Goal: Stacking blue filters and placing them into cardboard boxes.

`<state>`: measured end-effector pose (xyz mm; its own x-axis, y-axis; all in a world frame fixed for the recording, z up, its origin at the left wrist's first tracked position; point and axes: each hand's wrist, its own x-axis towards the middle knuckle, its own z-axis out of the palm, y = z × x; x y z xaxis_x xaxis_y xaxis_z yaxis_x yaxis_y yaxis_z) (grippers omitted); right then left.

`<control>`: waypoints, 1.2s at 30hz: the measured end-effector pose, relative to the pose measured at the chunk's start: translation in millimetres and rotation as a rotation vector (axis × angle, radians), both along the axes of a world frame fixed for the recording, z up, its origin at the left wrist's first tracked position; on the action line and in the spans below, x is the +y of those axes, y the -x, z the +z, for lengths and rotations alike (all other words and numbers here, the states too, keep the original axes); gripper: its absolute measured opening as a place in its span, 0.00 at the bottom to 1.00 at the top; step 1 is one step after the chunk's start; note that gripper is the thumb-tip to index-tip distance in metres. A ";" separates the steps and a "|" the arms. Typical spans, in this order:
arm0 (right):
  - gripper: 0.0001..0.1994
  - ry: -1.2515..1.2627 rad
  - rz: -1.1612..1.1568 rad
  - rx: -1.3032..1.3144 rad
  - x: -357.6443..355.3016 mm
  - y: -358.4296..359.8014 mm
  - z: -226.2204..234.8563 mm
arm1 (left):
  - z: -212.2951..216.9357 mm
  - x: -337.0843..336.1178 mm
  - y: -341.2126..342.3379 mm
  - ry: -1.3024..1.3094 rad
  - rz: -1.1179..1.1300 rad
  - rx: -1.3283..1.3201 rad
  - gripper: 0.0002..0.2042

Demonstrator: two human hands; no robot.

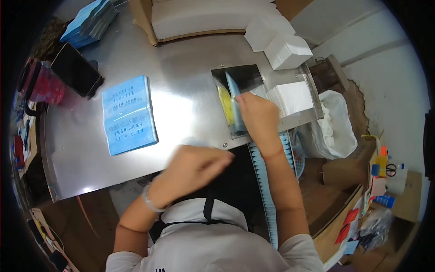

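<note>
My right hand (259, 119) is closed on a thin blue packet (232, 85), held on edge at a dark rectangular opening (242, 70) in the metal table. A yellow piece (224, 102) shows beside it in the opening. Smeared by motion, my left hand (195, 167) hangs over the table's near edge; nothing shows clearly in its fingers. To its left on the table lies a pile of blue printed packets (128, 115). Below my right forearm, a long row of blue packets (267, 192) stands on edge. White folded napkins (292, 98) lie just right of my right hand.
A carton of white paper stacks (204, 20) stands at the back, with more napkins (287, 50) to its right. A phone (76, 69), a pink cup (47, 86) and more blue packets (88, 22) are at the left. A white-lined bin (337, 127) stands right of the table.
</note>
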<state>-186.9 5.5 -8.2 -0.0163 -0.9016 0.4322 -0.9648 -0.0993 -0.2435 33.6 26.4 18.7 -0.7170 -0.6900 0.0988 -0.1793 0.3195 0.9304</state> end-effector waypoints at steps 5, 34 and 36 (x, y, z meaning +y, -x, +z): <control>0.05 0.343 -0.214 -0.044 34.6 21.1 33.4 | -33.1 -26.4 -63.6 0.815 0.445 -0.776 0.32; 0.17 -0.061 0.210 0.142 33.6 -47.6 -0.8 | -27.9 -9.5 0.2 0.699 0.310 -0.345 0.20; 0.17 -0.081 0.463 -0.229 33.1 -36.0 -0.4 | -37.1 -7.3 -1.4 0.764 0.217 -0.314 0.19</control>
<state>-150.9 38.6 -8.6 0.3064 -0.8670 0.3931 -0.7455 -0.4753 -0.4673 34.9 19.1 -18.4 -0.6488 -0.6400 0.4117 -0.5227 0.7680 0.3701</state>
